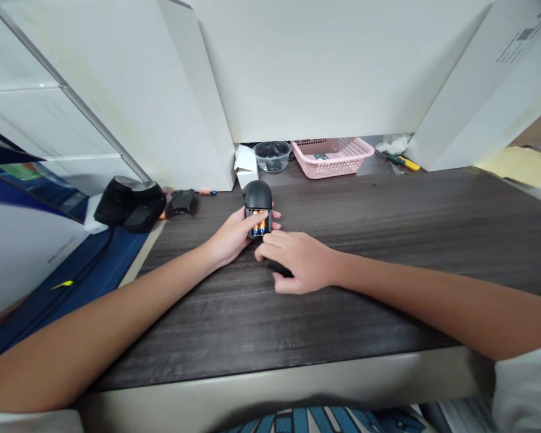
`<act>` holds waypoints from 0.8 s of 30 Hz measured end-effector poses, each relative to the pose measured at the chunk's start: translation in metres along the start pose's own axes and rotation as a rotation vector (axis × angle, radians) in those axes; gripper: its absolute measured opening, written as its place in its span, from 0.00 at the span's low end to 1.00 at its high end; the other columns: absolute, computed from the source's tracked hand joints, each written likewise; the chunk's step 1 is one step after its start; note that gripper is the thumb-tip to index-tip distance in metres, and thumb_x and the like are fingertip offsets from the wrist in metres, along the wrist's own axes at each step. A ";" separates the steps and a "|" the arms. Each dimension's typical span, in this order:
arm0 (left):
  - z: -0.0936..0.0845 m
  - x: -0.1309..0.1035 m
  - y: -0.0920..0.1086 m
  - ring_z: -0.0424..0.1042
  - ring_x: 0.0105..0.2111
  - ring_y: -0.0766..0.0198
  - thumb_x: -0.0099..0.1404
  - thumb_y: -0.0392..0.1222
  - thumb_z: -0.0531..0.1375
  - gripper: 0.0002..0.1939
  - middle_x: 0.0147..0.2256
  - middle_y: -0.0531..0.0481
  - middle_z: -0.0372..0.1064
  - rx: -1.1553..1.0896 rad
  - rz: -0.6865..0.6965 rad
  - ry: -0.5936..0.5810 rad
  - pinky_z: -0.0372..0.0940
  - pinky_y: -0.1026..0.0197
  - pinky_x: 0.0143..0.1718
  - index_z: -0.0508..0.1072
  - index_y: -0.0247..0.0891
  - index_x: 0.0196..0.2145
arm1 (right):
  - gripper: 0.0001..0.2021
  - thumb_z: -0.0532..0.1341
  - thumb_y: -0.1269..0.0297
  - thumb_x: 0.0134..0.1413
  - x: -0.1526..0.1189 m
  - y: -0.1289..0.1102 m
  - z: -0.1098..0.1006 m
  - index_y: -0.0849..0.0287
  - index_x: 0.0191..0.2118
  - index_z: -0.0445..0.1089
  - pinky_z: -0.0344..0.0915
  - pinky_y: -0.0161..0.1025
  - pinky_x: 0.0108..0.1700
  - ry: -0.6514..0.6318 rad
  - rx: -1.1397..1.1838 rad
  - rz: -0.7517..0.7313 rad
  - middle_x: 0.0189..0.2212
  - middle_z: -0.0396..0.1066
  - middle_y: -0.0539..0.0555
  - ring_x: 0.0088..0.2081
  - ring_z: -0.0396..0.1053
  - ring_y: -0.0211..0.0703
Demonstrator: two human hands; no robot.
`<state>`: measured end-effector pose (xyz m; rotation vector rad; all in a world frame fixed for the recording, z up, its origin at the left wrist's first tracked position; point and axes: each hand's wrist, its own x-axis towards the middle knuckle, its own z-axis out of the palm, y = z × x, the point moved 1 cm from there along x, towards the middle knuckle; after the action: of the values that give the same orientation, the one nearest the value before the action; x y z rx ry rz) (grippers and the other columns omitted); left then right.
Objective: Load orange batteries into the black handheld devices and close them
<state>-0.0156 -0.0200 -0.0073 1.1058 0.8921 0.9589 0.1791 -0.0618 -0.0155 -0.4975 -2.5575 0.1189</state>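
Observation:
My left hand (pixel 233 239) is wrapped around a black rounded battery-powered device (pixel 258 195), held just above the desk. Its battery compartment is uncovered and faces up, with two orange-and-blue batteries (pixel 255 230) lying side by side inside. The left thumb rests across them. Close beside the device's lower end, my right hand (pixel 304 263) is curled around a black piece (pixel 279 269), perhaps the battery cover; most of it is hidden by the fingers. The right fingertips come near the device's lower edge, and whether they touch it I cannot tell.
Along the back of the dark wooden desk (pixel 388 240) stand a small white box (pixel 246 165), a clear round bowl (pixel 273 157), a pink basket (pixel 333 163) and a yellow-and-green tool (pixel 403 161). At left are a black device (pixel 133 204), a dark curved piece (pixel 181 202) and a loose battery (pixel 207 192).

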 end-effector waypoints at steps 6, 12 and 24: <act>-0.002 0.005 -0.006 0.79 0.47 0.56 0.64 0.48 0.73 0.18 0.46 0.45 0.82 -0.072 -0.001 0.010 0.71 0.57 0.51 0.81 0.37 0.48 | 0.09 0.60 0.61 0.72 0.004 0.021 -0.003 0.56 0.37 0.71 0.54 0.42 0.35 0.227 -0.216 0.255 0.33 0.75 0.52 0.36 0.68 0.44; 0.011 -0.002 -0.005 0.77 0.47 0.57 0.63 0.48 0.73 0.17 0.43 0.50 0.81 -0.088 -0.017 0.024 0.68 0.58 0.51 0.80 0.40 0.47 | 0.13 0.55 0.64 0.77 0.007 0.028 -0.007 0.57 0.38 0.73 0.50 0.46 0.34 0.177 -0.415 -0.011 0.32 0.75 0.53 0.35 0.65 0.46; 0.003 0.003 0.000 0.77 0.37 0.60 0.62 0.43 0.66 0.13 0.42 0.48 0.80 -0.035 0.121 0.226 0.72 0.56 0.45 0.77 0.36 0.44 | 0.13 0.57 0.62 0.73 0.004 0.039 -0.015 0.56 0.33 0.69 0.51 0.45 0.36 0.236 -0.295 0.285 0.31 0.73 0.53 0.35 0.65 0.46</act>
<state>-0.0121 -0.0176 -0.0072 1.0443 0.9945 1.2129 0.1961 -0.0240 -0.0082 -0.9300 -2.2695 -0.2087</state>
